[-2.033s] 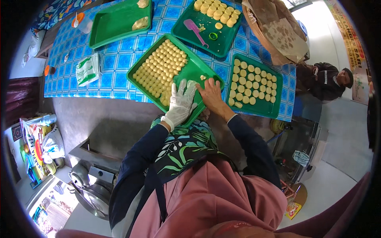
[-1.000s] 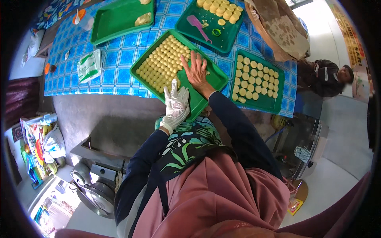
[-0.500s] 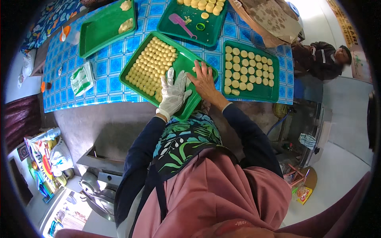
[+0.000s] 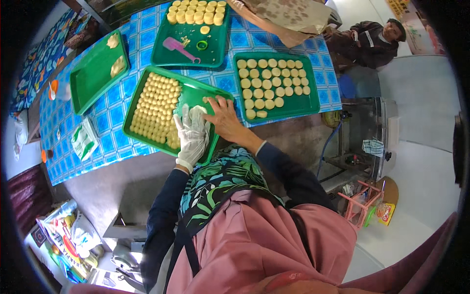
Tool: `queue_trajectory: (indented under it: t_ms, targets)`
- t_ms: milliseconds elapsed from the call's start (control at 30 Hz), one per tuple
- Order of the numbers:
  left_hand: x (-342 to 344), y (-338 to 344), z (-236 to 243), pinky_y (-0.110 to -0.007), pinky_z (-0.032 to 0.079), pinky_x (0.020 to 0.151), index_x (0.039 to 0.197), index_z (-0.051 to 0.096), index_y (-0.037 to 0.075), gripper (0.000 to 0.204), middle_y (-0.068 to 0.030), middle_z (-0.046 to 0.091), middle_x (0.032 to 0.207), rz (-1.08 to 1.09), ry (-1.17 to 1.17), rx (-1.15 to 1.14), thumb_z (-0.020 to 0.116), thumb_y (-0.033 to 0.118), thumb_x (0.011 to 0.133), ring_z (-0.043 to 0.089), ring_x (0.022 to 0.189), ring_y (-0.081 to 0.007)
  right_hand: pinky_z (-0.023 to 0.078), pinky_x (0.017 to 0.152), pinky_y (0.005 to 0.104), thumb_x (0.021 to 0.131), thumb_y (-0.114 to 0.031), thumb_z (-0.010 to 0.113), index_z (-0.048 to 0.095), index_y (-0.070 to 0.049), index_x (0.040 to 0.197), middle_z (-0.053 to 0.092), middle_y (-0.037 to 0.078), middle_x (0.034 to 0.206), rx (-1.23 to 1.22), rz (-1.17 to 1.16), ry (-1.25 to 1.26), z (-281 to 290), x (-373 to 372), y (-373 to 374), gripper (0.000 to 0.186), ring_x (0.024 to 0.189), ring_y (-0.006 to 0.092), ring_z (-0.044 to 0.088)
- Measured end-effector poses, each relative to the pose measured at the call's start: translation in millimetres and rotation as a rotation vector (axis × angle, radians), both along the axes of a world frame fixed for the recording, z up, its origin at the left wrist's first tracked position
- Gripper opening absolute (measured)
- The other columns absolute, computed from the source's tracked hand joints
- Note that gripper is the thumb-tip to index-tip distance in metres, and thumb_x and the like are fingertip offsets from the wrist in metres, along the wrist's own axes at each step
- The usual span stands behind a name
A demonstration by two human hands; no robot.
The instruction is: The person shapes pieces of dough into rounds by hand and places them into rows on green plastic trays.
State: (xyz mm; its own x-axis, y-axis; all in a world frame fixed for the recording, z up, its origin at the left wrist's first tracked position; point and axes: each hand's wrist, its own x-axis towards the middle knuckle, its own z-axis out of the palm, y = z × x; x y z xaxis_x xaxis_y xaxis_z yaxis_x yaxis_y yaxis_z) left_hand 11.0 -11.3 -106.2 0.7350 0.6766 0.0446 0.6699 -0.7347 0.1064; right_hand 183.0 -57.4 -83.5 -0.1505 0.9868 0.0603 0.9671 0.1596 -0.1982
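Observation:
My left hand, in a thin whitish glove, lies over the near part of a green tray, its fingers stretched out beside rows of small pale-yellow dough balls. The balls fill the tray's left side. My bare right hand reaches over the tray's right side, fingers bent and thumb toward the gloved fingers. Something pale lies where the two hands meet; whether it is dough or part of the glove, I cannot make out.
Right of my hands, a green tray holds rows of flat round dough pieces. Behind, another tray carries stacked rounds, a pink spatula and a green ring. A tray with dough lumps lies left. A person sits at far right.
The view has swung, so the table sits further left. My right hand has come away from the tray's right edge, closer to my gloved left hand.

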Motion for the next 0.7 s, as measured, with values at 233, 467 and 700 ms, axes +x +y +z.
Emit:
queue_trajectory:
  t_ms: [233,467,700]
  targets:
    - [6,-17,-7,-0.070,0.015,0.120,0.159,0.039,0.010,0.072,-0.0092,0.030,0.169,0.036,0.103,0.017,0.051,0.052,0.102,0.016,0.156,-0.0455,0.051,0.084,0.0470,0.079,0.004,0.067,0.075,-0.006,0.109,0.071,0.016,0.107,0.244,-0.361,0.289,0,88,-36,0.033,0.097,0.0367,0.063]
    - [5,-27,13,-0.069,0.017,0.120,0.159,0.040,0.009,0.070,-0.0095,0.029,0.168,0.122,0.102,0.012,0.054,0.048,0.102,0.014,0.156,-0.0486,0.054,0.081,0.0437,0.091,0.001,0.064,0.075,-0.003,0.112,0.074,0.016,0.103,0.339,-0.389,0.534,9,168,10,0.024,0.093,0.0350,0.068]
    - [15,-29,17,-0.069,0.015,0.121,0.156,0.043,0.008,0.062,-0.0109,0.033,0.166,0.238,0.080,-0.080,0.054,0.040,0.104,0.013,0.156,-0.0482,0.057,0.078,0.0426,0.088,-0.005,0.068,0.077,-0.006,0.107,0.075,0.019,0.094,0.358,-0.242,0.573,-19,174,232,0.021,0.089,0.0335,0.074]
